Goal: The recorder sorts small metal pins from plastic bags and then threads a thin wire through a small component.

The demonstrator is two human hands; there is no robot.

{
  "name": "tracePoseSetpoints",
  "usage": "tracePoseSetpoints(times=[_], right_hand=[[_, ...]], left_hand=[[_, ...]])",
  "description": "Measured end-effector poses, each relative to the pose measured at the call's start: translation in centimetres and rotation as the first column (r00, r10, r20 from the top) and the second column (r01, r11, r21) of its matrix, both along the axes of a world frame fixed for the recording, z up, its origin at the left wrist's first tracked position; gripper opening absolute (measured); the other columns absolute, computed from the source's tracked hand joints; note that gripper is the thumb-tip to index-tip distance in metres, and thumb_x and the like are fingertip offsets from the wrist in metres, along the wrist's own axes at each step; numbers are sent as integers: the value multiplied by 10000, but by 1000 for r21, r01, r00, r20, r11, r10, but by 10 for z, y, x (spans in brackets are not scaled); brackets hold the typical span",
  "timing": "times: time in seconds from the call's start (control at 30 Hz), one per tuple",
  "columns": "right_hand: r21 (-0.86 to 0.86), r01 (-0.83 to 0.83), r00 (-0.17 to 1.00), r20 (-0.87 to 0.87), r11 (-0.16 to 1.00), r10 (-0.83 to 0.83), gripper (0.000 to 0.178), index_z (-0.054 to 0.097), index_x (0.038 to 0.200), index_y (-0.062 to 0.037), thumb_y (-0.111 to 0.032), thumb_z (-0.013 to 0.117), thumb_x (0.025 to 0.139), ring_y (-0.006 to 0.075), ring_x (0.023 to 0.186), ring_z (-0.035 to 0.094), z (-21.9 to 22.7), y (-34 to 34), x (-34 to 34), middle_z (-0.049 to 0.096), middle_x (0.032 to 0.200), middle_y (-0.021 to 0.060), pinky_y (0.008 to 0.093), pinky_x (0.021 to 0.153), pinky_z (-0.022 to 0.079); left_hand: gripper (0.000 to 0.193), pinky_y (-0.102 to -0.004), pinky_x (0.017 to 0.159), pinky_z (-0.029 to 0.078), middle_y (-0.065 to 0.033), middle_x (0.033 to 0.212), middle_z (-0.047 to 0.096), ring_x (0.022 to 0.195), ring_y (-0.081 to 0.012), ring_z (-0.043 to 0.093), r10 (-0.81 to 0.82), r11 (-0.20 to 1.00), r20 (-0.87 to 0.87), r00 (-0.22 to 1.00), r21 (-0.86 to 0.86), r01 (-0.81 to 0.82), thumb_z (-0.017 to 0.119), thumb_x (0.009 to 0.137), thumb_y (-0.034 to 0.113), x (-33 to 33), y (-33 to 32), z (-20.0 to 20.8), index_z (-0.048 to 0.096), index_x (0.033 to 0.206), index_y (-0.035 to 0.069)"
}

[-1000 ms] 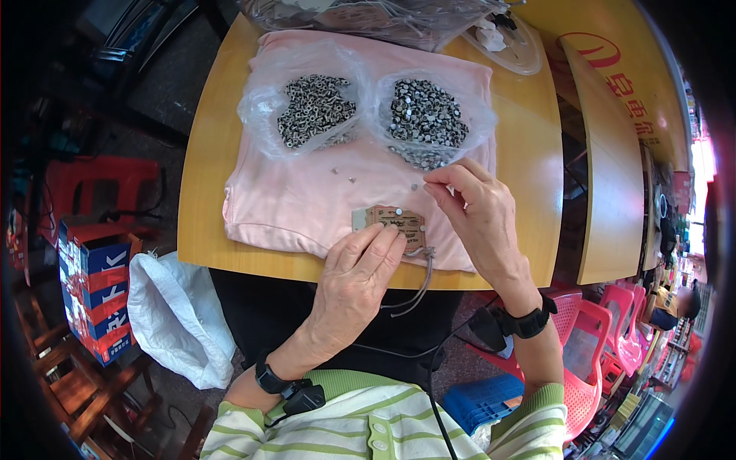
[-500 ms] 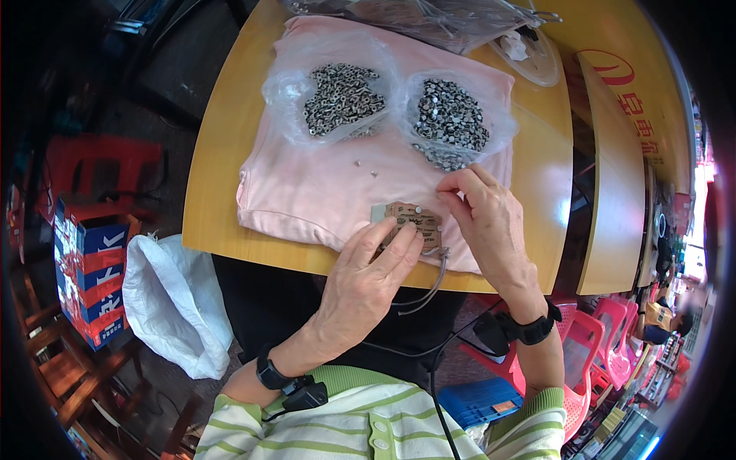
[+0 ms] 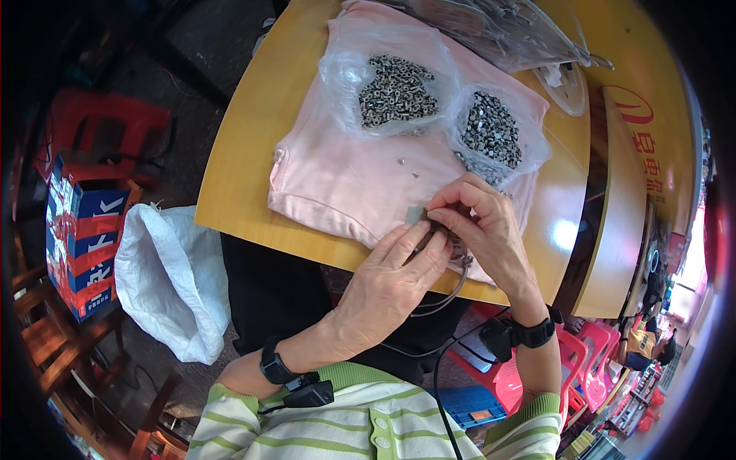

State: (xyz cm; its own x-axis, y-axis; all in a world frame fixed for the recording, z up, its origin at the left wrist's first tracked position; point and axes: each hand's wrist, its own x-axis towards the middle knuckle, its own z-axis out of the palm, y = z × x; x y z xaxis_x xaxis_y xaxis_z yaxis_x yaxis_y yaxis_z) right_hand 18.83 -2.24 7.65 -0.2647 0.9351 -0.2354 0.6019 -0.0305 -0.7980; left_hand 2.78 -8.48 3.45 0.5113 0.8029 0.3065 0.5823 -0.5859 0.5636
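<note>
My left hand has its fingers bent over a brown card tag, gripping it near the front edge of a pink cloth. My right hand pinches with thumb and forefinger at the tag's upper edge; whatever sits in that pinch is hidden. A pale green strip sticks out beyond the tag. From the tag a grey cord hangs over the table edge. Two small loose metal pieces lie on the cloth farther off, one of them a tiny stud.
Behind my hands lie two clear plastic bags, one with ring-shaped metal parts, the other with rounded metal parts. More plastic-wrapped goods lie at the table's far edge. A white sack and a blue-red box stand left.
My right hand has moved from beside the tag onto its upper edge. My left fingers have gone from resting flatter to gripping the tag, which looks tilted. The whole view has shifted.
</note>
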Motion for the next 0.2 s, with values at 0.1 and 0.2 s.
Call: tracePoseSetpoints(times=[0.1, 0.2], right_hand=[[27, -11, 1000, 21, 1000, 11, 82, 632, 868, 18, -26, 646, 801, 155, 701, 580, 1, 1, -1, 572, 819, 64, 267, 638, 469], [-5, -39, 997, 65, 999, 39, 83, 635, 872, 17, -37, 642, 808, 176, 714, 588, 3, 3, 0, 583, 844, 67, 277, 656, 474]], left_hand=[[455, -362, 962, 431, -58, 1241, 534, 1181, -225, 454, -16, 1000, 0, 1000, -19, 16, 590, 711, 49, -1, 0, 0, 598, 1165, 22], [465, -366, 977, 417, -63, 1258, 522, 1193, -228, 443, -28, 999, -11, 1000, -31, 27, 590, 712, 52, -1, 0, 1, 591, 1177, 27]])
